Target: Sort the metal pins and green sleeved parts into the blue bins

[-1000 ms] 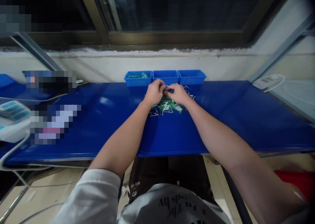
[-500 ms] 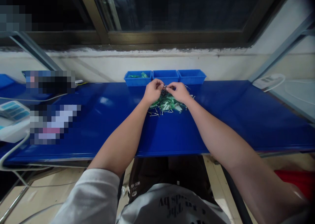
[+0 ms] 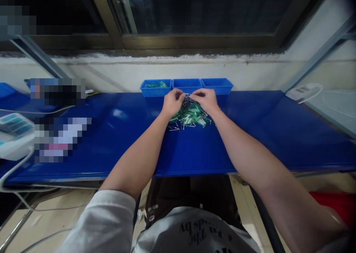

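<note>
Above the far side of a small heap, my left hand is closed, thumb and fingers pinched together. Facing it, my right hand also has its fingers pinched, a short gap from the left fingertips. A thin shiny sliver shows in that gap; whether either hand grips it is too small to make out. Below them lie thin metal screws, loose and pointing all ways. Mixed among them are green clear plastic packets with pale strips. Part of the heap is hidden behind my hands.
Three blue bins stand in a row against the wall; the left one holds green packets. The heap lies on a blue table. A white device with cables is at left, a white power strip at far right.
My right hand has moved slightly right, away from the left fingertips, widening the gap and uncovering more screws. My left hand has barely moved.
</note>
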Available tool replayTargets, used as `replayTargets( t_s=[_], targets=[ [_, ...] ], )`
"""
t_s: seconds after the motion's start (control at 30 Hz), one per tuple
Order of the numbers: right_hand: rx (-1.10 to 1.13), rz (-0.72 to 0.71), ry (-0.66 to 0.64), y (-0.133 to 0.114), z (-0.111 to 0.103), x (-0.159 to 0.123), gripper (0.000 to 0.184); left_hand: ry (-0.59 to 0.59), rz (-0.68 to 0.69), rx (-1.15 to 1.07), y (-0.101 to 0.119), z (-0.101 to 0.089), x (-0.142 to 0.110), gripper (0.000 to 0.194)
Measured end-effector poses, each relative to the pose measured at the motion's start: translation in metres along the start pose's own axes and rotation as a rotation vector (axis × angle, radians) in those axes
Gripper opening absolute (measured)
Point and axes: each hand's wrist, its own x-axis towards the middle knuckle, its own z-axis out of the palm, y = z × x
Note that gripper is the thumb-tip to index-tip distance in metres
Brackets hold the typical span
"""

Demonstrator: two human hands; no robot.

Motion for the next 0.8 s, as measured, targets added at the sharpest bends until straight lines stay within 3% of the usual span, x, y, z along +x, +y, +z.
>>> replayTargets(
  t_s=[0.13, 0.27, 0.4, 0.57, 0.8],
  targets=[
    [-0.093, 0.043, 0.13, 0.021, -0.007, 0.012, 0.033, 0.024, -0.017, 0.004, -0.004, 0.001, 0.001, 0.014],
    [-0.193, 0.178, 0.148, 0.047, -0.018, 0.022, 0.061, -0.015, -0.029, 0.03, -0.007, 0.003, 0.002, 0.015],
    [-0.266, 0.202, 0.096, 0.056, -0.024, 0.023, 0.078, -0.058, -0.017, 0.059, -0.007, 0.003, 0.002, 0.017],
    [-0.5, 0.15, 0.007, 0.038, -0.02, 0.014, 0.079, -0.083, 0.003, 0.1, -0.007, 0.004, 0.002, 0.02],
    [-0.616, 0.085, -0.177, 0.017, -0.007, 0.001, 0.058, -0.148, 0.065, 0.257, -0.003, 0.001, -0.001, 0.025]
  ],
)
